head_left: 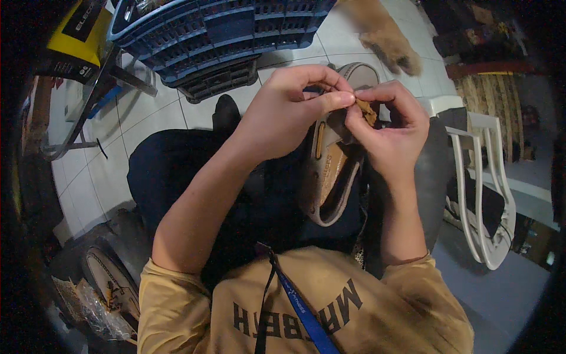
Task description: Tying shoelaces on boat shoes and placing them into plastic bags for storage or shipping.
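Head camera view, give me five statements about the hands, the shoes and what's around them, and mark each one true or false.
1. The left hand and right hand meet at a tan lace-like piece. True.
2. The blue crate is at the picture's bottom edge. False: the blue crate is at the top, left of centre.
3. A beige shoe lies below the hands, its opening facing up. True.
4. A second shoe lies at the lower right. False: the second shoe is at the lower left.
5. A blue lanyard hangs over the tan shirt. True.
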{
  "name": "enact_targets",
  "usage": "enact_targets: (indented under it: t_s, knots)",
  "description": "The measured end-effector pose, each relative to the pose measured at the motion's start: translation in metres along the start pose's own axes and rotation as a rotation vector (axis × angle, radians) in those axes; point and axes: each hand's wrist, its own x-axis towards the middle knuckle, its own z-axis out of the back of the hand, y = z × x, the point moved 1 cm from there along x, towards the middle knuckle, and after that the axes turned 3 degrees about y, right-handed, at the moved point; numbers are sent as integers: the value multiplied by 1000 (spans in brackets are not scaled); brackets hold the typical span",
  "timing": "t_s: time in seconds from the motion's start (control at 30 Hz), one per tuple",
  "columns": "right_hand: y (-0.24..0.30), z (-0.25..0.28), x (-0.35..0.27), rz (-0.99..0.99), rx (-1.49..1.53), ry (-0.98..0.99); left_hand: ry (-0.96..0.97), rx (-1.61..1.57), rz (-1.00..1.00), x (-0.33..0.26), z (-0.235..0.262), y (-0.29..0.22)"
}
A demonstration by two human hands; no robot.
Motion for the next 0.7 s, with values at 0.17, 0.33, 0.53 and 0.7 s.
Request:
enact_targets:
  t_s: [0.17,0.33,0.53,0.7]
  knots:
    - [1,3,3,12,-44,19,-18,22,56,-2,-2,-7]
    - [-4,9,2,14,-32,25,-38,42,3,2,-7,-3]
    - [-6,17,-17,35,-90,-73,28,414,-172,17,-2,-16]
    - [-10,10,-18,79,74,-208,22,378,-305,18,-9,-18]
